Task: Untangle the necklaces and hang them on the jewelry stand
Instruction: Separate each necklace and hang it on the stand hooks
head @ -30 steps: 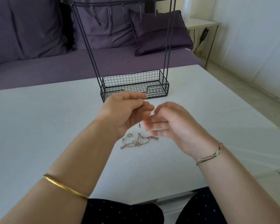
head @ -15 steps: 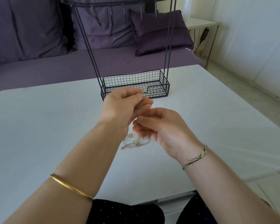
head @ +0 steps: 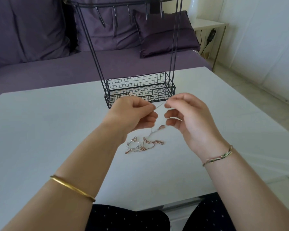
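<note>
A tangle of thin silver and rose-gold necklaces [head: 144,145] lies on the white table [head: 48,130]. One fine silver chain [head: 159,106] rises from it and is stretched between my hands. My left hand [head: 132,114] pinches one end of that stretch and my right hand [head: 185,112] pinches the other, both raised above the tangle. A small pendant [head: 162,127] hangs on the chain below my hands. The black wire jewelry stand [head: 140,88] stands just behind my hands, its hooks [head: 114,19] high at the top with nothing on them.
The stand's mesh basket holds nothing. Behind the table is a purple sofa [head: 48,69] with a cushion [head: 165,34]. A small white side table [head: 208,25] stands at the far right, with pale floor beside it. My knees [head: 128,219] are under the near table edge.
My hands have lifted and drawn apart, pulling a silver chain taut between them. My right hand moved up and right; more of the tangle on the table shows.
</note>
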Action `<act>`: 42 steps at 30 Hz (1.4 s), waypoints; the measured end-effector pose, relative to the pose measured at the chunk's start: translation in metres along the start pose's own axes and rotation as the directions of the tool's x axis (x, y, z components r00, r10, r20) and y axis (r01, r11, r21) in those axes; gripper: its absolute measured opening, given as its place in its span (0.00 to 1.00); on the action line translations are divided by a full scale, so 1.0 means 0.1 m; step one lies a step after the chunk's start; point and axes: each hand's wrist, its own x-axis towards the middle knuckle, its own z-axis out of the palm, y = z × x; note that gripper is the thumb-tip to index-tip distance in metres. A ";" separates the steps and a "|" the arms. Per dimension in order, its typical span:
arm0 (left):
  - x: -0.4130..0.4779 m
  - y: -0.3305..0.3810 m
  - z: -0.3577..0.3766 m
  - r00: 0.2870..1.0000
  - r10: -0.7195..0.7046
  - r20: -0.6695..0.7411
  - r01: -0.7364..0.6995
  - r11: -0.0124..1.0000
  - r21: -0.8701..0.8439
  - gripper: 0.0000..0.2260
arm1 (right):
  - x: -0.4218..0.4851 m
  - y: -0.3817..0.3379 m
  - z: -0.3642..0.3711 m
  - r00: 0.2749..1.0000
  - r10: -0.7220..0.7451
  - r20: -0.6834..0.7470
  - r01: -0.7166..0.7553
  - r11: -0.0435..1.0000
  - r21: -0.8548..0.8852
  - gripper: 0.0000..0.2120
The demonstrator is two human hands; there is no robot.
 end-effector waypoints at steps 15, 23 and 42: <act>-0.10 0.08 0.13 0.960 0.271 -0.069 -0.244 0.933 0.266 0.09 | -0.01 -0.03 -0.09 0.999 0.019 0.051 -0.021 0.999 0.044 0.11; -0.11 0.03 0.15 0.856 0.516 0.042 -0.470 0.741 0.479 0.05 | -0.02 -0.03 -0.06 0.994 0.068 0.086 -0.071 0.997 0.039 0.12; -0.12 0.08 0.11 0.977 0.213 -0.011 -0.212 0.976 0.038 0.05 | -0.04 -0.03 -0.12 0.987 -0.134 0.087 0.148 0.970 -0.193 0.06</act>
